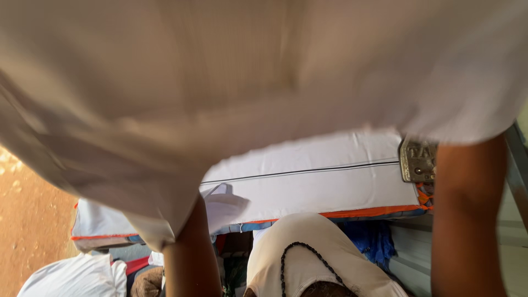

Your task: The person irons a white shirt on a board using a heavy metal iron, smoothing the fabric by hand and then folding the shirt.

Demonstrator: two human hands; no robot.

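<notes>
- Broadly, one large off-white cloth sheet (220, 82), blurred with motion, is raised across the whole upper field and hides both hands; it is the thing in hand, held up above the padded board below.
- One long white padded board (330, 181), with a thin dark line along its length and an orange and blue edge binding, lies flat below the sheet and serves as the landmark. No part of the sheet appears to lie on it yet, so by this view the work of handling the sheet seems at an early or middle stage, with the laying down or folding left to do.
- Two bare forearms rise into the sheet: the right forearm (467, 220) at the board's right end, the left forearm (192, 258) before the board's left part. Whether either hand is spread, closed or pinching the cloth cannot be told, as both are covered.
- One beige garment with a dark beaded cord (308, 253) sits just in front of the board's middle.
- One white bundle (77, 278) lies well left of the board, on the reddish ground (27, 220).
- One blue cloth (374, 242) lies under the board's right part.
- One grey metal plate (418, 160) rests at the board's right end.
</notes>
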